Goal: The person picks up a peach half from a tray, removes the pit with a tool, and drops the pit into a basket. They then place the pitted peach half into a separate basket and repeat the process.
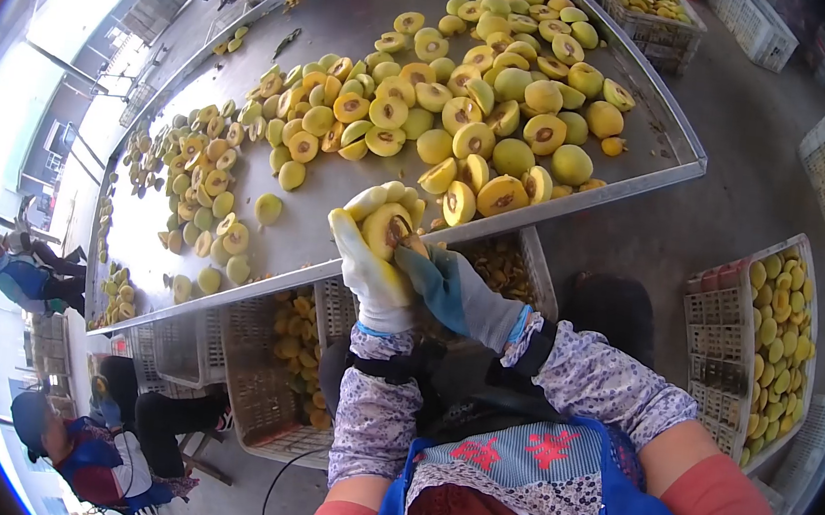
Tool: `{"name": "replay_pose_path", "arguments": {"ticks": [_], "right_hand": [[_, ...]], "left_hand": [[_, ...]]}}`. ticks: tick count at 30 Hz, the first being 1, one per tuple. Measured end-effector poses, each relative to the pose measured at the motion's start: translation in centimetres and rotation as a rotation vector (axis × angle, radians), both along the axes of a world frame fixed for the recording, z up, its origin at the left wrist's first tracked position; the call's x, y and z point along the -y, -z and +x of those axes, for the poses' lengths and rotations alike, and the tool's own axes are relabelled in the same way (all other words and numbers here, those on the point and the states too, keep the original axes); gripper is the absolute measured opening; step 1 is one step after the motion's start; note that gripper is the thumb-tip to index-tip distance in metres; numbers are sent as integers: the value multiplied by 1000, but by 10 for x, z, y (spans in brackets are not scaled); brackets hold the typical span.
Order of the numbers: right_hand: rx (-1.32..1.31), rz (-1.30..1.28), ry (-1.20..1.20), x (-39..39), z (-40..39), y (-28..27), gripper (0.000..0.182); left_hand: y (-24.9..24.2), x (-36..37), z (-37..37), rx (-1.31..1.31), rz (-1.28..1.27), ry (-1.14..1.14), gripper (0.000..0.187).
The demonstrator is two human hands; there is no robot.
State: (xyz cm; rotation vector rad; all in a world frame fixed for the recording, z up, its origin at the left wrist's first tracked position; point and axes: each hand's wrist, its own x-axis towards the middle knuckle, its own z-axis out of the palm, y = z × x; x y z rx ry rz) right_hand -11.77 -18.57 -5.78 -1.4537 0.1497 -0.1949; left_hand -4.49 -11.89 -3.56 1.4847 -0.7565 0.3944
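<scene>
My left hand, in a white glove stained yellow, is closed round a halved yellow peach with its cut face and brown pit cavity turned up. In a blue-and-grey glove, my right hand grips a small pitting tool by what looks like a brown handle. The tool's thin curved metal end touches the peach's pit; most of the handle is hidden by my fingers. Both hands meet at the near edge of a metal table, beside a spread of halved peaches.
Below the table edge stand a crate of peach pieces and another bin of brownish scraps. To the right is a crate full of peach halves. Co-workers sit at the left. More crates stand behind the table.
</scene>
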Motion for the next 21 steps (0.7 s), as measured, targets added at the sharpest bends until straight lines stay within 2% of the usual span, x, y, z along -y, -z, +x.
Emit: {"name": "replay_pose_path", "arguments": {"ticks": [4,5,7,9,10,11,12,13,14,15,17,18,20,21], "right_hand": [[26,-37,-40,-1,4,10,39],[26,-38,-40,-2,4,17,39],[211,-192,15,-4,1,28,40],[118,-165,-33,-6,-8,29,40],[43,-154,-75,-2,-8,25,40],[-4,-190,-108,-3,-3,39,38],[-29,-29,-150,3,-8,4,40],[88,22,-112,-1,-7,5,41],[315,82,-35,-10,2,38,41],[-424,216,-353,13,-8,-30,39],[-386,412,-342,11,-15,-40,44],[-383,407,-347,12,-16,-39,44],[-179,197,-310,9,-18,-37,51],[-179,195,-315,6,-16,-25,51]], "left_hand": [[-1,1,-3,-84,-21,-3,16],[-6,2,-8,-172,-41,11,15],[-13,-2,-10,-256,-62,28,16],[-23,-12,-4,-679,-119,189,31],[-38,-13,-7,-790,-116,256,47],[-35,-12,-5,-675,-58,285,55],[-22,-16,4,-760,-33,285,55],[-24,-18,7,-883,-152,343,56],[-26,-17,8,-1027,-274,346,55],[-34,-14,3,-1001,-325,292,52],[-25,-13,2,-816,-379,284,44],[-22,-14,2,-810,-383,281,44],[-19,-18,3,-704,-187,215,35],[-21,-20,4,-703,-190,210,35]]}}
